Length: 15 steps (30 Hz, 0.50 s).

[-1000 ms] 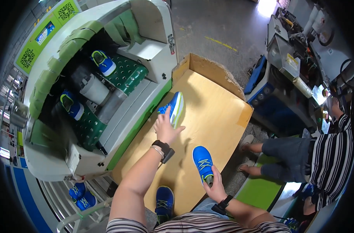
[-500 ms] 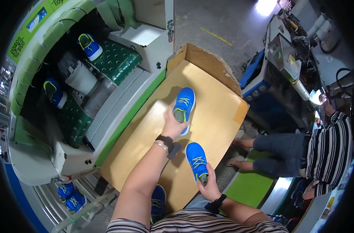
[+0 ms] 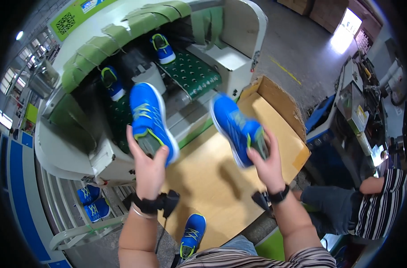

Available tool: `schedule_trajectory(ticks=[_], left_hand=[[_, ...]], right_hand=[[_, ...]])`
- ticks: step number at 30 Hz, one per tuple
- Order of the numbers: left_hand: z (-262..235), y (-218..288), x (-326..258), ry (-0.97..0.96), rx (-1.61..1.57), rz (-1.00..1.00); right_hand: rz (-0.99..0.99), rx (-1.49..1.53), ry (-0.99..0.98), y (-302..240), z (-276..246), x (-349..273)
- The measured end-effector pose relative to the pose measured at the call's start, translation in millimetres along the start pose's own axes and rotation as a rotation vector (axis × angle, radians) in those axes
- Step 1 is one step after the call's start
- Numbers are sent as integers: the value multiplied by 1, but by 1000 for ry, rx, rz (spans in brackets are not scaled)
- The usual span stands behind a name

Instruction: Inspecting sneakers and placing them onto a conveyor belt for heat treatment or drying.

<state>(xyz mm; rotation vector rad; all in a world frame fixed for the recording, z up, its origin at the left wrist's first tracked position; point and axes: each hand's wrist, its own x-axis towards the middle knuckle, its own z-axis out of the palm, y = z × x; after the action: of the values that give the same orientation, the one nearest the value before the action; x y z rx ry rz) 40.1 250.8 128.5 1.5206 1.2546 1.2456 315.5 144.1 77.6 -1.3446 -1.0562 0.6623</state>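
A blue sneaker [image 3: 148, 111] with yellow-green laces and a white sole is gripped at its heel by my left hand [image 3: 150, 172], held up before the machine's opening. My right hand [image 3: 269, 163] is closed on the heel of a matching sneaker [image 3: 232, 120], lifted above the tan board and slightly blurred. Inside the machine [image 3: 123, 35], one blue shoe [image 3: 162, 49] rests on the right perforated green belt [image 3: 192, 71] and another [image 3: 112, 83] sits at the left belt. Close to my body a further blue shoe [image 3: 193, 234] lies at the board's near edge.
The tan board [image 3: 199, 187] has a torn cardboard wall [image 3: 279, 98] at its far right. Two blue shoes [image 3: 94, 203] lie on a roller rack [image 3: 69, 214] at left. A person in a striped shirt [image 3: 380, 205] is at a bench on the right.
Both sneakers have been raised off the board, the left one toward the machine and the right one up alongside. My view has swung left, showing more of the machine.
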Motion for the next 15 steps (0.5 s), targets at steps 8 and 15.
schedule_trajectory(ticks=[8,15], left_hand=[[-10,-34,122,379,401,-4],[-15,-41,154,339,361,-48]], right_hand=[[-164,-502,50,-19,167,217],[-180,-485,-86,91,122,36]])
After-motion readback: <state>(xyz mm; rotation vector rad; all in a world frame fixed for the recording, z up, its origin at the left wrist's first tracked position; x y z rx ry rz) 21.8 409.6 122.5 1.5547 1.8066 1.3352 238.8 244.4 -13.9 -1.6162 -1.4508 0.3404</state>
